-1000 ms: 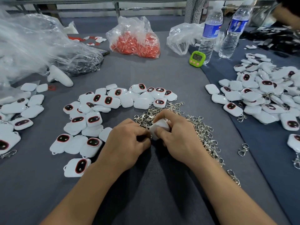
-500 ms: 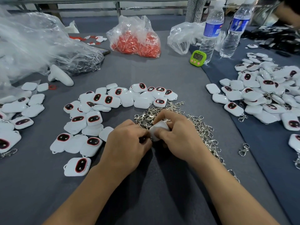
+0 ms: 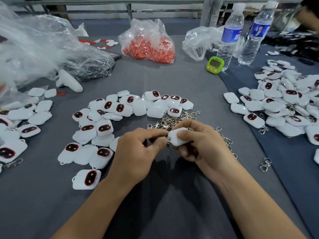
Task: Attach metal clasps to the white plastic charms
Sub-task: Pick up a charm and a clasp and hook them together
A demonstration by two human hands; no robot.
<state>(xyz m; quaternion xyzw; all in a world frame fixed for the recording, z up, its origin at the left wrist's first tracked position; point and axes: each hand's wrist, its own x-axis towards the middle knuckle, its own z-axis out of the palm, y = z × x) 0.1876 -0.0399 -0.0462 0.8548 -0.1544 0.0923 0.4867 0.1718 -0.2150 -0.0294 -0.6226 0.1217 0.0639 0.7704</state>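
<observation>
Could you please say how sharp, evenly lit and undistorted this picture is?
In the head view the left hand pinching a clasp and the right hand holding the charm look fairly sharp; in the head view they cast soft shadows on the cloth; in the head view the left bag glares and smears; the head view's wide lens tilts the bottles.
</observation>
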